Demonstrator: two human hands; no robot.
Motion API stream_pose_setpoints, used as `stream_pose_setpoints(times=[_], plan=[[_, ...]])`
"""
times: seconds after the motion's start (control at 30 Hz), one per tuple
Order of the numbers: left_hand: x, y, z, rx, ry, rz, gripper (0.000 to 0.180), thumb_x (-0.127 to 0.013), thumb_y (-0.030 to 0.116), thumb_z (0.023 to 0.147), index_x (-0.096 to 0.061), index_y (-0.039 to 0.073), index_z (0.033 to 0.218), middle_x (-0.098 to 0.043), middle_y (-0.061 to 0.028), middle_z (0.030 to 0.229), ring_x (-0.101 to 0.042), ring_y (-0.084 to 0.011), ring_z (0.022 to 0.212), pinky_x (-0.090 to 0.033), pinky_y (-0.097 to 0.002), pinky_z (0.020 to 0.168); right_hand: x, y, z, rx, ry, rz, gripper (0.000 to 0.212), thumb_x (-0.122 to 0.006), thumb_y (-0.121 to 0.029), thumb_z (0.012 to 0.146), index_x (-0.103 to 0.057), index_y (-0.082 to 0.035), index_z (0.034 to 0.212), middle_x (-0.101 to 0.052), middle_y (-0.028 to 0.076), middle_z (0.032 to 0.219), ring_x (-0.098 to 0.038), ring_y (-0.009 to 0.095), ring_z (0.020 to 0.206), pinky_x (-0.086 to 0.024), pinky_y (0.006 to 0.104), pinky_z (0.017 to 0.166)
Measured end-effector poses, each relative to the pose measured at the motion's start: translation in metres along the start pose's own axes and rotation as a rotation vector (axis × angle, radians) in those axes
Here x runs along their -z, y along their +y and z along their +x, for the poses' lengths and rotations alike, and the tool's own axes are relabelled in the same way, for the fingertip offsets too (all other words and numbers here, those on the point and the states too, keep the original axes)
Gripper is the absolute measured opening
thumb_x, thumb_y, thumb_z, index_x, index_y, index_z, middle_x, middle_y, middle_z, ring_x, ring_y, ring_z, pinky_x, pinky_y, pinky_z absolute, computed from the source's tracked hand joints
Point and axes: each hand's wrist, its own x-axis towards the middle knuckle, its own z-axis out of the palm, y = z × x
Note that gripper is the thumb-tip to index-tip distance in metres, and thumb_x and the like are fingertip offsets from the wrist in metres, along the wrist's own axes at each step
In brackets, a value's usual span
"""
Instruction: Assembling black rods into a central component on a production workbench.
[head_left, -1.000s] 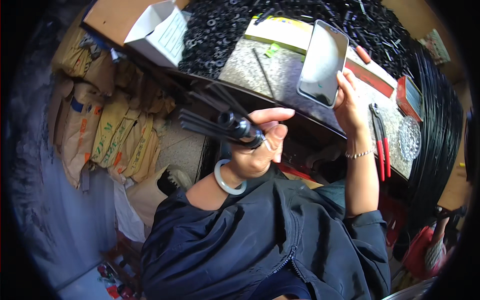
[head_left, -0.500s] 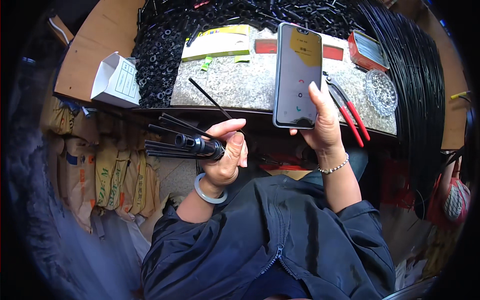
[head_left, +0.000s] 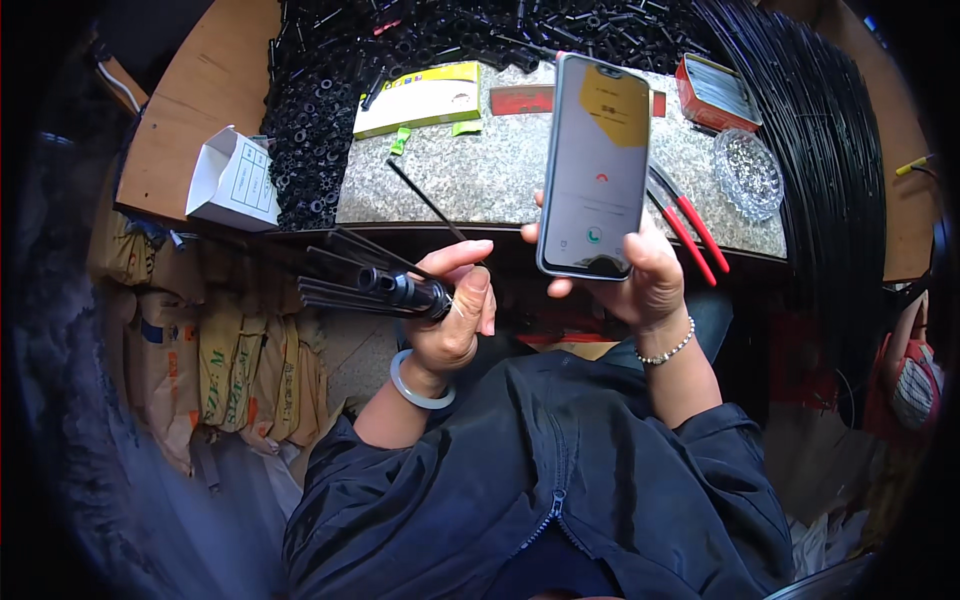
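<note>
My left hand is closed around a bundle of thin black rods and a black tubular fitting, all pointing left. Another black rod slants up from behind these fingers over the bench edge. In my right hand is a smartphone, held upright with its screen toward me. The thumb rests by the lower right edge, and fingertips show at the left side. A red and a green call icon are lit on the screen. Behind the phone lie red-handled pliers, partly hidden.
Small black parts are heaped across the back and left of the speckled bench top. An open white box, a yellow-white box, a red box, a glass dish and long black rods stand around. Sacks lie below left.
The phone has shifted slightly left and down in my right hand. My thumb has dropped toward its lower corner, and the screen icons have changed place. My left hand keeps its hold.
</note>
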Motion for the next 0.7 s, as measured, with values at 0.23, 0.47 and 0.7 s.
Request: stream_pose_setpoints(times=[0.23,0.47,0.7], plan=[[-0.001,0.007,0.002,0.101,-0.091,0.027,0.027,-0.05,0.006,0.092,-0.047,-0.004,0.117,-0.043,-0.0019,0.052,-0.039,-0.008,0.04,-0.032,-0.022,0.041,-0.025,-0.007,-0.05,0.278,0.006,-0.552,0.09,-0.057,-0.061,0.078,-0.027,0.001,0.136,-0.033,0.027,0.136,-0.044,0.045,0.116,-0.051,0.0523,0.08],[-0.007,0.01,0.002,0.143,-0.131,-0.017,0.025,-0.049,0.0,0.091,-0.051,-0.004,0.115,-0.045,-0.002,0.052,-0.039,-0.0077,0.041,-0.032,-0.0222,0.041,-0.069,-0.003,-0.112,0.873,-0.034,-0.837,0.059,-0.071,-0.04,0.076,-0.048,-0.024,0.129,-0.04,-0.005,0.135,-0.038,0.024,0.113,-0.03,0.0381,0.094],[-0.011,0.003,0.001,0.146,-0.205,-0.03,0.023,-0.049,-0.001,0.091,-0.053,-0.004,0.113,-0.047,-0.002,0.055,-0.04,-0.0073,0.04,-0.033,-0.021,0.04,-0.115,-0.014,-0.131,0.569,0.31,-0.81,0.031,-0.053,-0.006,0.083,-0.047,-0.023,0.108,-0.036,0.001,0.089,-0.035,0.02,0.084,-0.035,0.0271,0.07]])
